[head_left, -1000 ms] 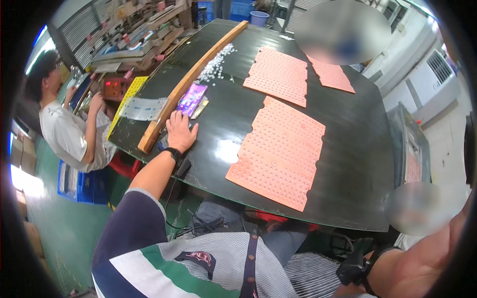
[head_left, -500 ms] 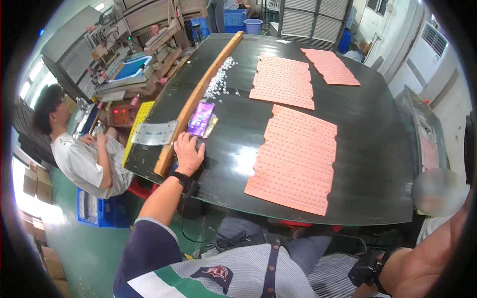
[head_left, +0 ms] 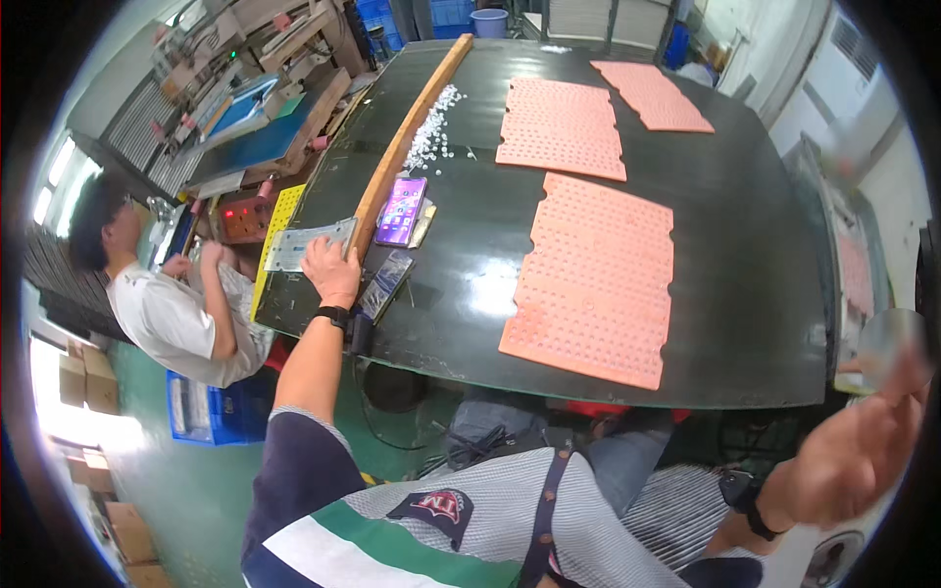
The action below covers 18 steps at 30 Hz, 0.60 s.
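Observation:
My left hand (head_left: 331, 270) reaches over the near end of a long wooden bar (head_left: 400, 149). Its fingers are spread onto the right end of a translucent plastic strip (head_left: 290, 249) with faint blue marks. Whether they pinch its edge is not plain. Right of the bar lies a phone (head_left: 402, 210) with a lit purple screen. Beside my left wrist, a dark, shiny flat object (head_left: 388, 280) rests on the table. My right hand (head_left: 863, 453) is raised at the far right, off the table, its fingers smeared by motion.
Three pink studded sheets lie on the dark table (head_left: 745, 255); the nearest sheet (head_left: 593, 279) is largest. Small white pieces (head_left: 431, 132) are scattered along the bar. A yellow perforated strip (head_left: 278, 235) lines the left edge. A person in a white shirt (head_left: 167, 309) sits at the left.
My left hand has moved left from beside the phone onto the plastic strip, uncovering the dark, shiny object. My right hand has come further into view. The whole scene has shifted slightly upward.

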Each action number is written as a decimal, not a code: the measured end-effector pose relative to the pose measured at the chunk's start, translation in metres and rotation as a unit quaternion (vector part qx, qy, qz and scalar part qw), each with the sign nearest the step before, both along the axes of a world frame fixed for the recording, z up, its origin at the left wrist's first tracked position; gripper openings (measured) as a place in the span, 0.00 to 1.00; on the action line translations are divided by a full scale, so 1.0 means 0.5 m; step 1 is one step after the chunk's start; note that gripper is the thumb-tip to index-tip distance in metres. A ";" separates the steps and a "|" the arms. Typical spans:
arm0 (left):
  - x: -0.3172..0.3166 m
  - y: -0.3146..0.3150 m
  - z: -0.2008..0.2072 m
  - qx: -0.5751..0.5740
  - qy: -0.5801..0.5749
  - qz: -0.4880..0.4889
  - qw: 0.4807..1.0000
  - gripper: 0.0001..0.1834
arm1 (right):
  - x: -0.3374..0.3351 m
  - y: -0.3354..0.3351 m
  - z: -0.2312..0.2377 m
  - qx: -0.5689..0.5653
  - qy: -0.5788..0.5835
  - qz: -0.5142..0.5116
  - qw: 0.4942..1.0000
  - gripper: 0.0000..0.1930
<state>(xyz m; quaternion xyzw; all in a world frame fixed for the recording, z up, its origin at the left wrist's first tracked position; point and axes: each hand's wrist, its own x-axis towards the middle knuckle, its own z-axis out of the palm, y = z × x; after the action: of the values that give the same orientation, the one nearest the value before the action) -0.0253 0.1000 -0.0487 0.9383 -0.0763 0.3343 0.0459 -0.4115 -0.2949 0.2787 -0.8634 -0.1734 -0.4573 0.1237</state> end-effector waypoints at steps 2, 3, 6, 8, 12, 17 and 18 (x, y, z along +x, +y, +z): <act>-0.002 -0.006 0.003 -0.016 -0.011 -0.001 1.000 0.13 | -0.016 -0.035 -0.130 0.154 -0.074 -0.187 0.967 0.16; 0.002 -0.015 0.008 -0.005 -0.005 -0.013 1.000 0.12 | -0.020 -0.080 -0.176 0.191 -0.056 -0.212 0.957 0.15; -0.001 -0.007 0.024 0.040 0.028 -0.012 0.999 0.11 | -0.006 -0.176 -0.361 0.356 0.021 -0.257 0.898 0.09; -0.001 0.006 0.035 0.065 0.050 -0.014 0.997 0.10 | 0.000 -0.193 -0.477 0.442 0.101 -0.349 0.820 0.09; 0.005 0.040 0.072 0.071 -0.055 -0.120 0.989 0.06 | -0.013 -0.202 -0.722 0.444 0.060 -0.382 0.808 0.09; -0.060 -0.056 0.271 0.095 -0.196 -0.222 0.950 0.02 | 0.034 -0.179 -0.648 0.449 0.074 -0.348 0.820 0.09; -0.080 -0.059 0.312 0.104 -0.206 -0.242 0.942 0.03 | 0.055 -0.154 -0.598 0.388 0.038 -0.314 0.866 0.09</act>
<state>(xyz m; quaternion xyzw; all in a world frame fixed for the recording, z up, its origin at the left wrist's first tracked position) -0.0652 0.0705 0.1071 0.8018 -0.3434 0.4890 0.0105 -0.3838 -0.3717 -0.0205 -0.7712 0.3030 -0.4694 0.3052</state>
